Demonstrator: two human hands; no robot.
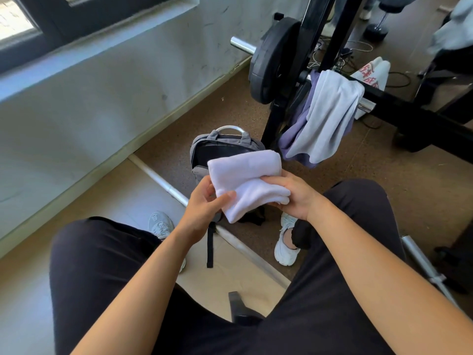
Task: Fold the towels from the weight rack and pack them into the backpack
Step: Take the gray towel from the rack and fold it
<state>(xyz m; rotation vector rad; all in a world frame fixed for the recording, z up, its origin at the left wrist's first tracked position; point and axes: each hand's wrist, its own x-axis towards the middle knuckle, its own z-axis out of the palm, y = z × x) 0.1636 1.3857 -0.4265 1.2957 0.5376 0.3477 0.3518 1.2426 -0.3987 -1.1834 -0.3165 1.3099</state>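
Grips: left hand and right hand both clamp the folded white towel between them.
Backpack: open on the floor, just beyond the grips.
Progress: this towel folded, not packed.
Weight rack: grey towel and purple towel hang farther off, unfolded.

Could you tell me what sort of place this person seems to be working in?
Most likely a small home or private gym: a black weight rack carries a weight plate on a steel bar, a dumbbell stands on the floor behind, and towels hang over the rack.
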